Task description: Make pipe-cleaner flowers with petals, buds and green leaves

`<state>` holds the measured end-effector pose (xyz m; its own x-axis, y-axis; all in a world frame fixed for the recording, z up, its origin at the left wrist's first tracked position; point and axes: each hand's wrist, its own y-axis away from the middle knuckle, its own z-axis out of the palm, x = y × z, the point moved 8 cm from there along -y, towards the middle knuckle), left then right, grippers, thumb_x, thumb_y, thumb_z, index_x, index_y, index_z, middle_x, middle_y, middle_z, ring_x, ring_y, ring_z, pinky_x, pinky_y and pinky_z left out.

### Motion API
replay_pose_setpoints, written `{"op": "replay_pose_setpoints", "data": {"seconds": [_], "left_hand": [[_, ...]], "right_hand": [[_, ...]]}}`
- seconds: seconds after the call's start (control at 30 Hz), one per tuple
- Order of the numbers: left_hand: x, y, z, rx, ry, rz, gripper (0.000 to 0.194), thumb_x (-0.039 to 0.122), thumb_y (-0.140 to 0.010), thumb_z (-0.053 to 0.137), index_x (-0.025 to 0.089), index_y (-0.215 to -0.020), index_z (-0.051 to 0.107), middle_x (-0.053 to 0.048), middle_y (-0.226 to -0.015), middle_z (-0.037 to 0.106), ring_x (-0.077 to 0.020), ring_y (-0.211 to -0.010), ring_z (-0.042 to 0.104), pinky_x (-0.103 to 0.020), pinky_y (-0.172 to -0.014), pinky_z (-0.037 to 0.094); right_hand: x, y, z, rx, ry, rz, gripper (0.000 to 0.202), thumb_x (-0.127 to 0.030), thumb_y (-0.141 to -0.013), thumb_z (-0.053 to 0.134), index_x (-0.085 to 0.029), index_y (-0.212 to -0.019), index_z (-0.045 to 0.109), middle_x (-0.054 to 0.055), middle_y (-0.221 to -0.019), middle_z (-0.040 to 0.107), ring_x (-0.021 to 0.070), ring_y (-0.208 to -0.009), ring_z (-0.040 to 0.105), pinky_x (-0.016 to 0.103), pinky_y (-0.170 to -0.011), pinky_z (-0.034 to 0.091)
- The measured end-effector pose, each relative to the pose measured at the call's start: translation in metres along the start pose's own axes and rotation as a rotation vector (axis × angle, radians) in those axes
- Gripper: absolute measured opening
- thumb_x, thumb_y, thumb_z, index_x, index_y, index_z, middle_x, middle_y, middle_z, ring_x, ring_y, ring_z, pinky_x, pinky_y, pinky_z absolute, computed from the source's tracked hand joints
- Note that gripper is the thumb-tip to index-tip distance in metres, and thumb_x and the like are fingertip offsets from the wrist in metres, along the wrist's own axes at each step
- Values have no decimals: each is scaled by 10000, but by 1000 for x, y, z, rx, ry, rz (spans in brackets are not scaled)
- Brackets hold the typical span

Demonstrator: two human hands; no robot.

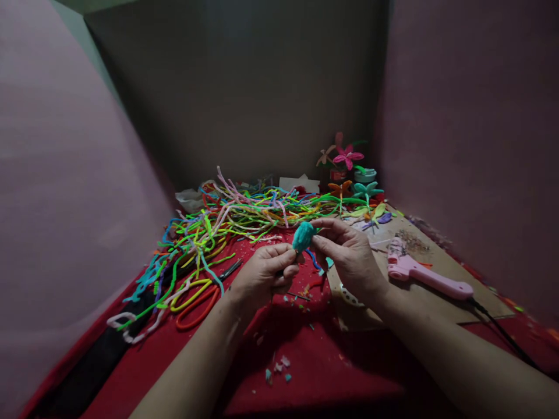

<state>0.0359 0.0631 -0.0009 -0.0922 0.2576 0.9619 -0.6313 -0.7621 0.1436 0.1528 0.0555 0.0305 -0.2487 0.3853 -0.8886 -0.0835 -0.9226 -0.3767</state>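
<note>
A small teal fuzzy piece (303,237), rounded like a petal or bud, is held up between both hands over the red cloth. My left hand (274,269) pinches its lower end between thumb and curled fingers. On its right side, the thumb and fingertips of my right hand (345,250) close on the edge. Behind and left of the hands lies a large tangled heap of coloured pipe cleaners (244,209).
A pink glue gun (430,278) with a black cord rests on a brown board (465,311) at the right. Scissors (198,314) lie at the left. Pipe-cleaner flowers (348,157) stand at the back. Fluff scraps dot the red cloth (314,364).
</note>
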Motion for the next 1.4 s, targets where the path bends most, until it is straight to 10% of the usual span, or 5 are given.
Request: {"op": "replay_pose_setpoints", "data": {"seconds": [0.53,1.4], "left_hand": [[15,5,-6,267,-266,184,268,371,-770,561,148,-657,466,69,-496,397,-16,-379,250,-175,-383,171],[26,15,1,367,-891,394,229,306,-862,407,151,-785,556,49,-565,374,-76,-511,312,-208,-501,264]], "right_hand": [[-1,-1,2,-17,-14,4,195,-301,-674,697,-186,-744,557,-48,-583,530,89,-489,477,243,-489,391],[-8,1,-1,-3,-26,-114,137,-196,-733,644,-217,-818,539,-22,-773,552,117,-663,537,276,-628,447]]}}
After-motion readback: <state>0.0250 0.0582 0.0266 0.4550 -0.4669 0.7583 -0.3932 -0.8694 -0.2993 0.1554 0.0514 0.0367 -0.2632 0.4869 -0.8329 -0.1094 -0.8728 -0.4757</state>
